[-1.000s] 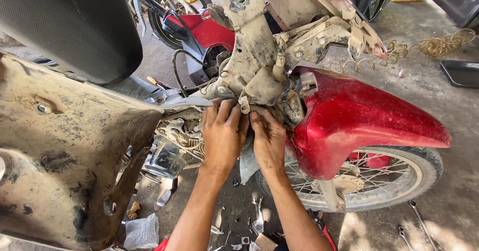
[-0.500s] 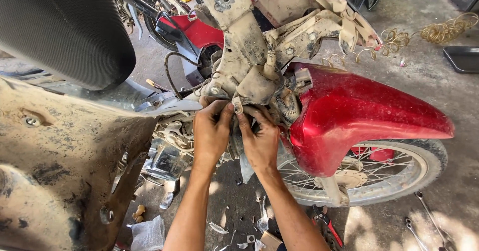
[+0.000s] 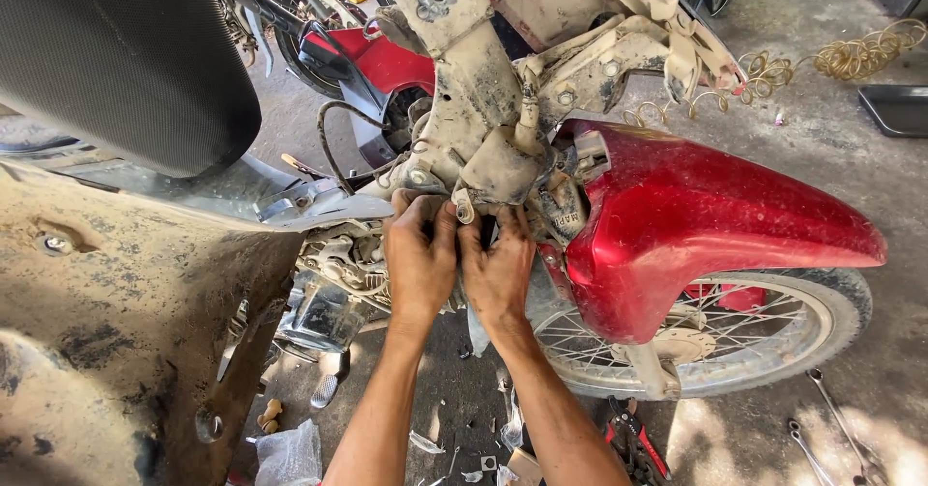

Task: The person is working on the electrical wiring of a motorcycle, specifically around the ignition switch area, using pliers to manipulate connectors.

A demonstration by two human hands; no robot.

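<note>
Mud-caked motorcycle frame point(image 3: 474, 90) fills view centre, red front fender point(image 3: 696, 225) over spoked wheel point(image 3: 735, 331) to its right. Your left hand point(image 3: 420, 264) and right hand point(image 3: 498, 273) touch side by side, fingers curled narrow on small dirty bracket point(image 3: 466, 206) under frame. Pliers point(image 3: 633, 438) on floor.

Both hands side by side, left hand point(image 3: 421, 259) & right hand point(image 3: 498, 271), fingers pressed onto muddy frame bracket point(image 3: 488, 162) of stripped motorbike. Red fender point(image 3: 696, 220) just right, over spoked wheel point(image 3: 706, 336). Black seat point(image 3: 116, 61) upper left. Red-handled pliers point(image 3: 638, 438), wrenches point(image 3: 831, 428) on floor.
</note>
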